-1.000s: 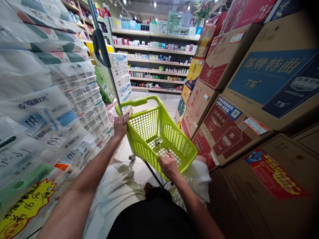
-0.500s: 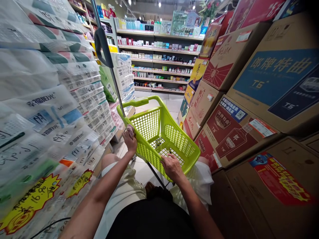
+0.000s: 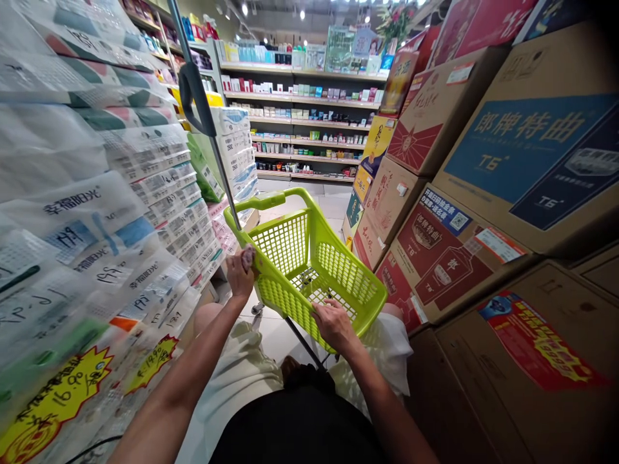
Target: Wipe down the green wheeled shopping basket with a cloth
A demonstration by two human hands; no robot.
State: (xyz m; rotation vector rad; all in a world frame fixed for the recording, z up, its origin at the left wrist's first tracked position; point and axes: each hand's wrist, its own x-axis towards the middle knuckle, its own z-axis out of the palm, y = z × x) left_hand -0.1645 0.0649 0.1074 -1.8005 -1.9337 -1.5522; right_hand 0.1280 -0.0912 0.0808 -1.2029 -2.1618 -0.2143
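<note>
A lime-green shopping basket (image 3: 283,303) with perforated walls sits on a metal frame between my knees, its inside bare. My left hand (image 3: 240,274) is closed on a crumpled pinkish-grey cloth (image 3: 248,256) and presses it to the outer left wall, near the upper corner. My right hand (image 3: 333,324) grips the near rim of the basket, fingers hooked over it. A grey telescopic pole with a looped handle (image 3: 191,96) rises from the basket's far left corner.
Wrapped tissue packs (image 3: 120,219) with handwritten price signs are piled close on my left. Cardboard cartons (image 3: 527,142) stand stacked close on my right. Shelves of small boxed goods (image 3: 300,96) line the far end, beyond a tiled floor (image 3: 319,193).
My left hand has slid the cloth slightly left and down along the basket's outer side. My right hand stays on the rim, and the view has shifted a little.
</note>
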